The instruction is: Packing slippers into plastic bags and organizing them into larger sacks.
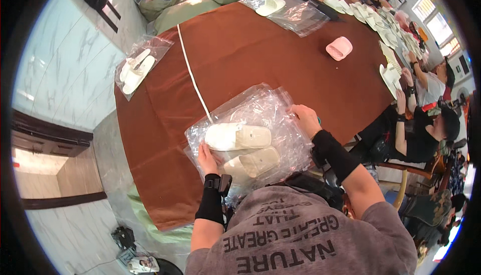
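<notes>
A pair of cream slide slippers lies side by side on a pile of clear plastic bags (pixel 285 107) in front of me. My left hand (pixel 208 160) is closed at the left end of the upper slipper (pixel 236 136), its fingertips against the sole. Below that one, the lower slipper (pixel 253 163) looks hazier, as if partly under plastic; I cannot tell how far it is inside a bag. At the pile's upper right, my right hand (pixel 306 119) pinches the edge of a plastic bag. Both wrists wear black bands.
A brown cloth covers the table (pixel 160 139), with a white cord (pixel 190 72) across it. Bagged white slippers (pixel 136 72) lie at the left edge. A pink slipper (pixel 339 48) sits far right. More white slippers (pixel 376 22) line the far right edge, where other people sit.
</notes>
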### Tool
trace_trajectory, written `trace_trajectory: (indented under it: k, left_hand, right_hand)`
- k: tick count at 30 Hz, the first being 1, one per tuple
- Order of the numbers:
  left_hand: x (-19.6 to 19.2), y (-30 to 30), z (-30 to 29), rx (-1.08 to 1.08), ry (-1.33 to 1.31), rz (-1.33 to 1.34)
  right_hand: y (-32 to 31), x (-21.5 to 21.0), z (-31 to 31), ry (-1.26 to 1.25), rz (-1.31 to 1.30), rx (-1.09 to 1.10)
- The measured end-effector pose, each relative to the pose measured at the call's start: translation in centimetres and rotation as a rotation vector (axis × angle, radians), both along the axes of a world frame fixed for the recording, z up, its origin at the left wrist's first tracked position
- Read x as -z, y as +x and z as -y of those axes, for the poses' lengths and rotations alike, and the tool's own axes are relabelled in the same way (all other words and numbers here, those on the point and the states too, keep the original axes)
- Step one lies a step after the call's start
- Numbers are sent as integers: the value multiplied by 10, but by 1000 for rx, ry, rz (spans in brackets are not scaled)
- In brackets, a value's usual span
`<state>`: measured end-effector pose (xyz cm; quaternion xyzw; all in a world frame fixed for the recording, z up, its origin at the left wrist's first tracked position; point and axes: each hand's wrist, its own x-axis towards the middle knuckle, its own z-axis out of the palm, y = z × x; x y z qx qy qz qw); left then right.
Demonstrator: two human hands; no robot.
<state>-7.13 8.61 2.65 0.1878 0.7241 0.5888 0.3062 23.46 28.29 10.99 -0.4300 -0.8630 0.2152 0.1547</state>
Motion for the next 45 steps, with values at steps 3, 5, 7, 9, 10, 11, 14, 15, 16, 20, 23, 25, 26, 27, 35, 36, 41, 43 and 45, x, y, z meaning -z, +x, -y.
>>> trace_trajectory:
  k: [3, 5, 7, 9, 10, 11, 14, 15, 16, 20, 23, 25, 26, 27, 35, 36, 41, 43, 45]
  left_hand:
    - [-4, 9, -15, 10, 40, 105]
    - [10, 3, -12, -14, 55, 119]
    - [49, -29, 14, -68, 58, -115]
    - [31, -10, -2, -53, 52, -42]
    - [10, 4, -15, 0, 28, -22]
    - [-4, 9, -18, 35, 1, -15]
    - [5, -1, -4, -25, 29, -115]
    - [7, -1, -6, -20, 41, -174]
    - [8, 1, -9, -23, 47, -176]
    - [19, -6, 0, -4, -48, -140]
    - [19, 2, -3, -55, 8, -282]
    - [4, 11, -13, -34, 15, 73]
    - [5, 9, -10, -73, 17, 98]
    - [3, 7, -7, -84, 14, 105]
    - [-5, -3, 1, 59, 4, 130]
    - [-6, -3, 3, 58, 4, 126]
    - [-42, 19, 11, 62, -44, -629]
    - [-59, 31, 20, 134, 1, -636]
    - [-63, 37, 35, 294, -389, -1038]
  right_hand:
    - [-3, -9, 11, -339, -29, 19]
    - [-10, -13, 13, -712, -213, -76]
    - [-41, -13, 25, -1505, -563, -267]
    - [-38, 16, 33, -1445, -603, -210]
    - [-34, 29, 38, -1363, -487, -236]
    - [-40, 35, 45, -1285, -371, -282]
    - [-90, 39, 68, -1081, -153, -300]
    - [-95, 50, 73, -1076, -151, -306]
    - [-100, 62, 78, -614, -49, -434]
    - [-129, 53, 98, -87, -89, -413]
    - [-133, 47, 95, -181, -30, -328]
    - [-120, 55, 89, -295, 22, -282]
    - [-115, 61, 94, -588, -234, -175]
    - [-116, 51, 97, -887, -481, -57]
    - [-71, 16, 80, -145, 52, -85]
    - [-72, 22, 81, -136, 45, -87]
    - [-76, 35, 77, -116, -11, -75]
    - [-79, 35, 76, -141, 103, -53]
    - [-87, 36, 81, -134, 35, -93]
